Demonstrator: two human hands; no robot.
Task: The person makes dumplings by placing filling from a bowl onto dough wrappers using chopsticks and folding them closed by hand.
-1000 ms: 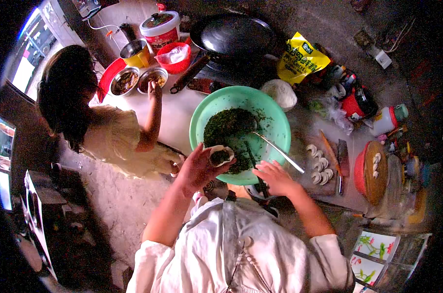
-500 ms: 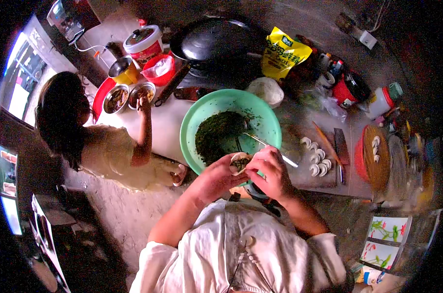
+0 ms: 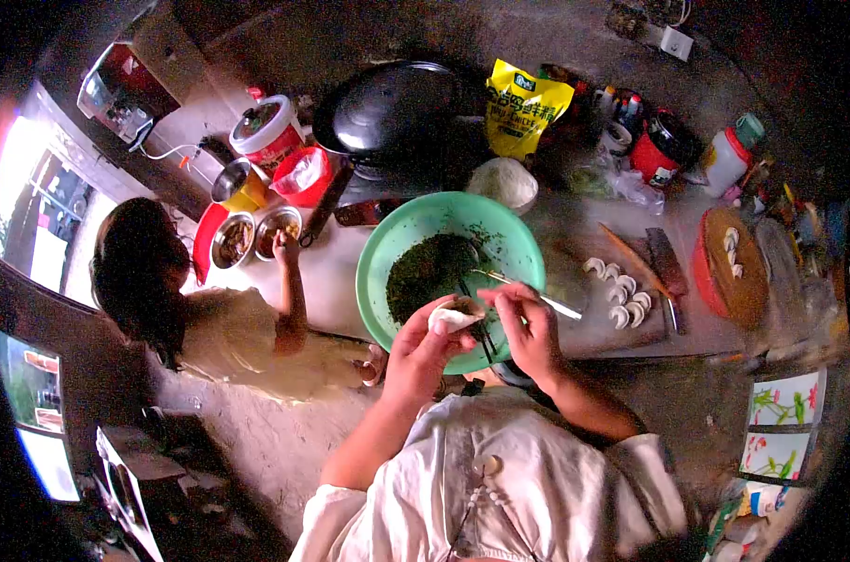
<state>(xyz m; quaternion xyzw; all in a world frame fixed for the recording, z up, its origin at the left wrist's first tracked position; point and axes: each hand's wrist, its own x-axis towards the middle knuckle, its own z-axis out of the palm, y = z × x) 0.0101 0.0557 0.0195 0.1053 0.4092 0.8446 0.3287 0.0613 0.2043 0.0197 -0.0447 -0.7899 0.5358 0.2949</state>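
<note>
My left hand (image 3: 423,349) holds a half-folded dough wrapper (image 3: 455,316) between thumb and fingers, over the near edge of a green bowl (image 3: 372,272). My right hand (image 3: 530,335) is just right of the wrapper, its fingers apart and nothing seen in them. Dark green chopped filling (image 3: 425,272) lies in the bowl. A metal utensil (image 3: 548,302) leans out over the bowl's right rim, and dark chopsticks (image 3: 486,337) rest at its near side. Several folded dumplings (image 3: 629,312) sit on a board to the right.
Another person (image 3: 228,328) at the left reaches into a metal bowl (image 3: 278,221). Behind the green bowl are a large black pan (image 3: 387,108), a white bowl of flour (image 3: 504,183) and a yellow bag (image 3: 526,108). A rolling pin (image 3: 631,255) and cleaver (image 3: 666,262) lie right.
Both hands came together over the bowl's near edge. The wrapper, open a second ago, is now partly folded. My right hand let go of the chopsticks and has drawn slightly off the wrapper.
</note>
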